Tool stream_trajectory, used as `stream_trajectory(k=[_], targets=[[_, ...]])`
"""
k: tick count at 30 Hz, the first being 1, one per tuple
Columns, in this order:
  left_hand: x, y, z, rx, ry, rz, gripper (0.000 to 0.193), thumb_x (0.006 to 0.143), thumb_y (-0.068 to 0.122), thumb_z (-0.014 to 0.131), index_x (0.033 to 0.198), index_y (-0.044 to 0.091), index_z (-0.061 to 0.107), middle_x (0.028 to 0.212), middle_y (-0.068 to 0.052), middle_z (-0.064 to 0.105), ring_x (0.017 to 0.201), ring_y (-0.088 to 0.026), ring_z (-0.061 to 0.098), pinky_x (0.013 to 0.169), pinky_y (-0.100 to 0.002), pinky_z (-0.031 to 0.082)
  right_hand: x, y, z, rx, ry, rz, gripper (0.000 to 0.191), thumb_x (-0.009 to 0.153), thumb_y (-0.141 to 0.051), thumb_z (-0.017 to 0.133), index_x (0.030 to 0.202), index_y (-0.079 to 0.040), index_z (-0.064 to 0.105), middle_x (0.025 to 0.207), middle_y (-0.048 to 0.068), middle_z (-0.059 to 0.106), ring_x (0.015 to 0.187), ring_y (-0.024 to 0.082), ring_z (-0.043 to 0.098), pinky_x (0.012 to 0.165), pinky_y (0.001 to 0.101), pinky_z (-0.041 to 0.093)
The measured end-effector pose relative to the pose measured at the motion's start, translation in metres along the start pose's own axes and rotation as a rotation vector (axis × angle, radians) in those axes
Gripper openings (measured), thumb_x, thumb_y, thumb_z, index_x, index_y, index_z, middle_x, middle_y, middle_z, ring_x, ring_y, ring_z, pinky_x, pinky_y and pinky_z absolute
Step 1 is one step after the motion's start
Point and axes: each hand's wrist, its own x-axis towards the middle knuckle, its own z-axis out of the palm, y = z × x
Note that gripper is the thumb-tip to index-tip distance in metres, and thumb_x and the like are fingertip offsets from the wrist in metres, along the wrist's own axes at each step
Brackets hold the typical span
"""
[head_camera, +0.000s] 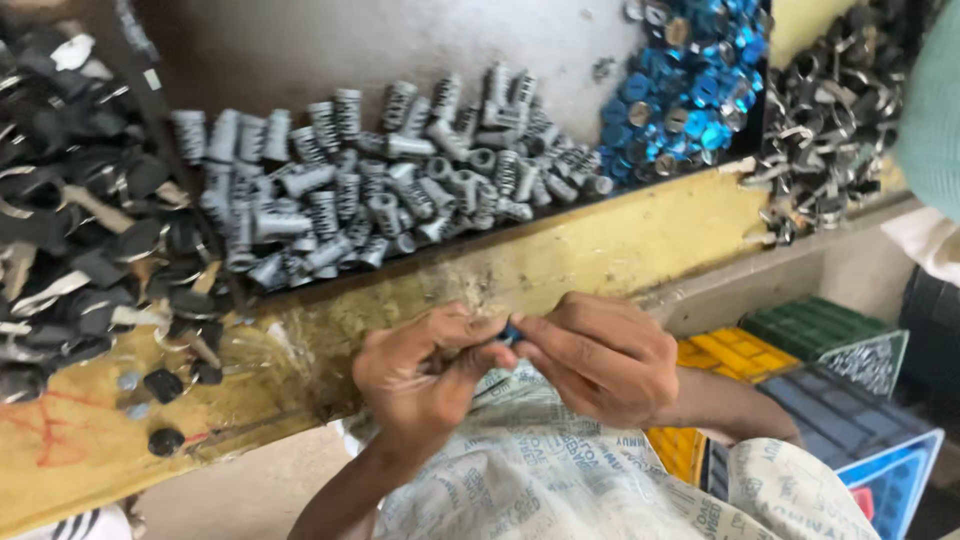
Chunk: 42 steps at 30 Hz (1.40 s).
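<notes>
A heap of grey ribbed cylinders (380, 175) is lying on the yellow workbench (640, 245). Black flat parts (90, 230) are piling at the bench's left end, blue discs (690, 80) and dark metal clips (835, 110) toward its right. Coloured trays (810, 330) are sitting below the bench.

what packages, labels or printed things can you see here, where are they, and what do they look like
Printed sack: over the lap under the left hand and right hand, whitish with grey lettering.
Stacked boxes: lower right beside the bench, flat, green, yellow and dark blue.
Printed panel: on the green box's end, dark with pale pattern.
</notes>
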Motion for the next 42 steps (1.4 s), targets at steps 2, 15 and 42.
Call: stream_trajectory(k=[2, 15, 42], targets=[[0.004, 0.0, -0.008, -0.22, -0.159, -0.195, 0.016, 0.085, -0.006, 0.082, 0.096, -0.003, 0.071, 0.09, -0.014, 0.077, 0.079, -0.018, 0.075, 0.068, -0.028, 0.061, -0.01, 0.008, -0.005, 0.216, -0.106, -0.044, 0.025, 0.092, 0.001, 0.079, 0.113, 0.01, 0.069, 0.077, 0.008, 0.063, 0.063, 0.018, 0.064, 0.051, 0.034, 0.047], [0.012, 0.013, 0.04, -0.277, -0.388, -0.524, 0.016, 0.087, -0.001, 0.078, 0.102, -0.006, 0.079, 0.089, -0.009, 0.074, 0.08, -0.01, 0.067, 0.069, -0.023, 0.055, -0.067, 0.038, -0.001, -0.208, 0.302, -0.578, 0.026, 0.089, 0.003, 0.082, 0.103, 0.017, 0.065, 0.071, 0.005, 0.057, 0.05, 0.008, 0.052, 0.04, 0.0269, 0.041], [-0.004, -0.023, 0.022, 0.214, 0.126, -0.052, 0.017, 0.097, 0.011, 0.075, 0.106, -0.003, 0.076, 0.088, -0.002, 0.066, 0.07, -0.004, 0.051, 0.058, -0.019, 0.037, -0.053, 0.025, -0.033, 0.362, 0.509, 0.952, 0.026, 0.099, -0.002, 0.069, 0.124, 0.004, 0.07, 0.097, 0.01, 0.075, 0.074, 0.015, 0.069, 0.063, 0.0272, 0.058]])
